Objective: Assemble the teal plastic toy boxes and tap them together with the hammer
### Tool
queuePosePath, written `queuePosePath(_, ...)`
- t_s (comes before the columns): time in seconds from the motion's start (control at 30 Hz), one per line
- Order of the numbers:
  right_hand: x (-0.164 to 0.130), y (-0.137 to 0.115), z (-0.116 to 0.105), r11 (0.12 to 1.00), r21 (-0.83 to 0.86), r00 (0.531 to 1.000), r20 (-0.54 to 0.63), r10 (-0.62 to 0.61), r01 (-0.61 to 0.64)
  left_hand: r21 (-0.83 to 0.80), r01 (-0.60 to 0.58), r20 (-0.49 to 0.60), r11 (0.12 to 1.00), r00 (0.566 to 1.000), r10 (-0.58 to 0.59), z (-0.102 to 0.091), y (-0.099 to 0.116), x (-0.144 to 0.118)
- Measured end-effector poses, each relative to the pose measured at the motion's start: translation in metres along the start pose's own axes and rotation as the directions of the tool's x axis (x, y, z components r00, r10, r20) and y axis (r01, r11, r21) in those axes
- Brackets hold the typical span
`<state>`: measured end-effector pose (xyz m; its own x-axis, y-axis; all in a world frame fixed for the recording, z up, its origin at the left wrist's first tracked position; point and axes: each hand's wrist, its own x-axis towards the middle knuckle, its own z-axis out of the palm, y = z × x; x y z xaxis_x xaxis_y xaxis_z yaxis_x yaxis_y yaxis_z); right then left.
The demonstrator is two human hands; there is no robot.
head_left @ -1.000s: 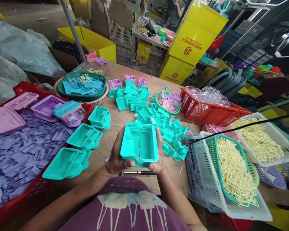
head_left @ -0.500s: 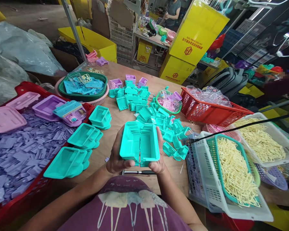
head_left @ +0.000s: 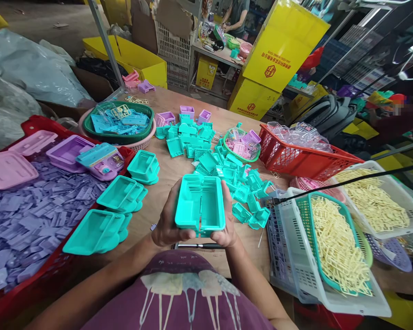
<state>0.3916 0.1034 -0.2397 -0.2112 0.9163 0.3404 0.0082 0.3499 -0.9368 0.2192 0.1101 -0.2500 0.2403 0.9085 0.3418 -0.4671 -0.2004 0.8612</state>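
Note:
Between my two hands is a pair of teal plastic box halves, pressed side by side with a narrow seam between them. My left hand (head_left: 170, 222) grips the left teal half (head_left: 188, 201) from its outer side, thumb at the near lower edge. The right teal half (head_left: 213, 204) is gripped by my right hand (head_left: 228, 224) in the same way. Their hollow insides face up towards me. Beyond them lies a loose pile of teal plastic parts (head_left: 208, 161). To the left stand several stacked teal trays (head_left: 89, 231) in a row.
A red crate (head_left: 30, 275) of small purple parts stands at left. Behind it is a green basket (head_left: 89, 130) of blue pieces. At right are a red basket (head_left: 303, 167) of clear plastic and a white crate (head_left: 330, 293) with cream-coloured parts. A black cable (head_left: 330, 184) crosses there.
My hands have come slightly closer together, and the two teal halves sit tighter, their seam narrower at the near end. A person in the background has moved a little left.

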Motion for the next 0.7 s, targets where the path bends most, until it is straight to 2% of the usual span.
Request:
queuePosePath(0.17,0.000,0.003,-0.004,0.996,-0.050,0.998,0.009,-0.068,0.068,0.055,0.030,-0.002,0.998,1.000,-0.030,-0.002,-0.002,0.000)
queuePosePath(0.27,0.001,0.004,-0.003,0.998,0.011,0.997,0.019,-0.069,0.069,0.042,0.028,0.007,0.999,1.000,-0.028,-0.002,-0.003,0.000)
queuePosePath(0.43,0.003,0.002,0.007,0.986,0.166,1.000,0.021,-0.002,-0.001,0.007,-0.010,-0.011,1.000,1.000,0.010,0.001,0.003,0.001)
queuePosePath(0.6,0.003,0.004,0.011,0.993,0.090,0.998,0.004,0.069,-0.069,0.089,0.001,-0.029,0.996,1.000,0.002,0.002,0.009,0.000)
queuePosePath(0.7,0.003,0.006,0.006,0.997,0.065,0.999,-0.003,0.049,-0.049,0.162,-0.014,-0.056,0.987,0.998,0.023,0.002,0.011,0.000)
